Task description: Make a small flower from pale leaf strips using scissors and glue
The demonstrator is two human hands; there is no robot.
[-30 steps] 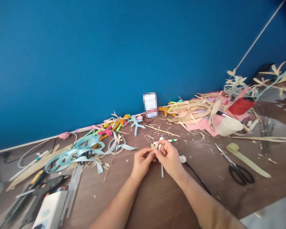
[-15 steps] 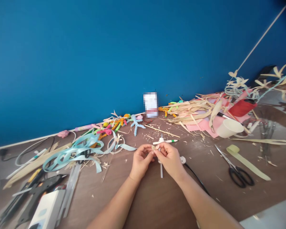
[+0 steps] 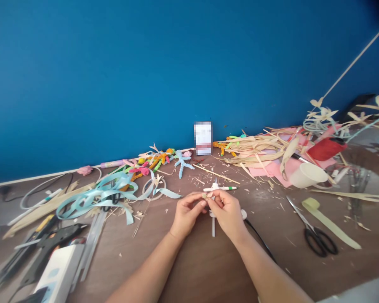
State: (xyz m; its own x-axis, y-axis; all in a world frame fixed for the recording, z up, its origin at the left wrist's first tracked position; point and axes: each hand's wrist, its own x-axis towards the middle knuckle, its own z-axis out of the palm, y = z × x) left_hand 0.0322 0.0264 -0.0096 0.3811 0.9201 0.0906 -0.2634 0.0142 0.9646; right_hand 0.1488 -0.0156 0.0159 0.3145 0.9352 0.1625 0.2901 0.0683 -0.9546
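In the middle of the table my left hand (image 3: 187,215) and my right hand (image 3: 225,212) meet, fingertips pinched together. Between them is a small pale piece (image 3: 204,195), too small to name for certain; both hands appear to grip it. Partly hidden behind my right hand lies a white glue gun (image 3: 215,185), its clear glue stick (image 3: 213,227) poking out toward me and a black cord trailing right. Just beyond my fingers rests a white pen with a green band (image 3: 221,189).
On the right lie black-handled scissors (image 3: 317,237), a pale green ribbon (image 3: 331,223), a white cup (image 3: 308,175) and dried husk strips (image 3: 255,145). Blue ribbon (image 3: 97,198), a black glue gun (image 3: 50,248) and a white power strip (image 3: 60,269) are on the left. A blue wall (image 3: 145,75) stands behind.
The view has shifted slightly, so objects on the right sit a little farther right and lower. Both hands stay pinched together, with small finger movements around the pale piece.
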